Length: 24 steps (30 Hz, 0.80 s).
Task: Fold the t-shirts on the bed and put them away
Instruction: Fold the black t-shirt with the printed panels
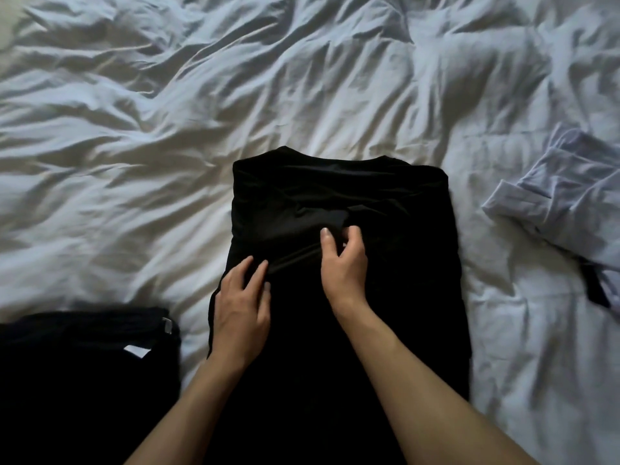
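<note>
On the rumpled white bed lies the black t-shirt, sides folded in, collar away, the left hand resting flat on it, fingers straight, while the right hand pinches a fold mid-shirt, dark folded clothes left, pale garment right.

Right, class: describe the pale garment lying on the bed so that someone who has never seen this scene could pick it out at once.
Start from the wide white duvet that covers the bed. Go to its right edge, past the black t-shirt that both hands are working on. There lies the pale blue garment, crumpled and unfolded, the only piece of clothing here that is not black.
</note>
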Each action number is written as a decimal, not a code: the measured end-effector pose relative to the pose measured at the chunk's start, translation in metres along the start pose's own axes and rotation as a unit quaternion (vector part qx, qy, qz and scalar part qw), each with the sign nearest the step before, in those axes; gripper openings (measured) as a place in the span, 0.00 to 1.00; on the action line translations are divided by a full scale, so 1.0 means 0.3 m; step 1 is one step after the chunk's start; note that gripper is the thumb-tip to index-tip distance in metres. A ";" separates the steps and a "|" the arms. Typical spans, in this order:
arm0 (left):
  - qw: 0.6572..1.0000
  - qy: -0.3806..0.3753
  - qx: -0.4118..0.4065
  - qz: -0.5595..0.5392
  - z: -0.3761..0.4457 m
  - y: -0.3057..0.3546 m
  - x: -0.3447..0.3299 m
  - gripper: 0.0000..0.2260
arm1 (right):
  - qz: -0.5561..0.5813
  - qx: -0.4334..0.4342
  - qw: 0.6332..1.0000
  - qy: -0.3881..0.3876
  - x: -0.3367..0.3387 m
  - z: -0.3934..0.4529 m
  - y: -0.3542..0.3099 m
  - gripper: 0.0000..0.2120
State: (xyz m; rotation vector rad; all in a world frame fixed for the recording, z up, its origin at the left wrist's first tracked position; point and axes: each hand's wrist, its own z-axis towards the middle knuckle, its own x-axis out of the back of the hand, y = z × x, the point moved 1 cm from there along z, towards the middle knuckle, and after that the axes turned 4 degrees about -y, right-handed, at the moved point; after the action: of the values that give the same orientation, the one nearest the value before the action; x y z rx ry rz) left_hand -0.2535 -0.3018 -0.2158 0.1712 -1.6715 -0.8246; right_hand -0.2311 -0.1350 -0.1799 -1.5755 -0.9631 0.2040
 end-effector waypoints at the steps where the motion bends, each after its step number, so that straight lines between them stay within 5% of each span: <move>1: 1.000 0.017 -0.004 -0.001 -0.011 -0.009 -0.002 0.23 | 0.071 -0.027 0.997 -0.032 0.009 -0.004 -0.003 0.11; 3: 0.997 0.073 0.014 -0.007 -0.031 -0.013 0.000 0.19 | 0.191 -0.106 0.970 -0.103 0.005 -0.013 0.017 0.18; 6: 0.988 0.102 0.104 -0.043 -0.057 0.021 0.016 0.16 | 0.277 -0.200 0.926 -0.160 -0.018 -0.047 0.064 0.48; 7: 0.985 0.091 0.134 -0.064 -0.067 0.032 0.017 0.17 | 0.293 -0.203 0.919 -0.171 -0.020 -0.065 0.073 0.48; 11: 0.953 0.045 0.270 -0.128 -0.073 0.078 0.007 0.28 | 0.189 -0.133 0.959 -0.163 -0.044 -0.101 0.093 0.19; 14: 0.854 0.082 0.402 -0.321 -0.046 0.101 -0.034 0.34 | 0.128 -0.079 0.980 -0.127 -0.048 -0.088 0.079 0.28; 16: 0.828 0.109 0.418 -0.359 -0.030 0.120 -0.069 0.36 | 0.078 -0.059 0.988 -0.120 -0.042 -0.070 0.067 0.29; 22: 0.918 0.050 0.341 -0.197 -0.113 0.200 -0.027 0.33 | -0.091 -0.017 0.990 -0.111 0.029 -0.054 0.110 0.29; 24: 0.940 0.111 0.291 -0.141 -0.079 0.178 0.029 0.27 | -0.135 0.039 0.987 -0.072 0.073 -0.027 0.086 0.32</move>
State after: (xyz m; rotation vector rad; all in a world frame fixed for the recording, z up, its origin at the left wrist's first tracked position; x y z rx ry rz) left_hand -0.2177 -0.2771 -0.1759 0.9006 -1.6522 -0.4690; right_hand -0.2003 -0.1247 -0.1923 -1.3559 -1.2543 0.1655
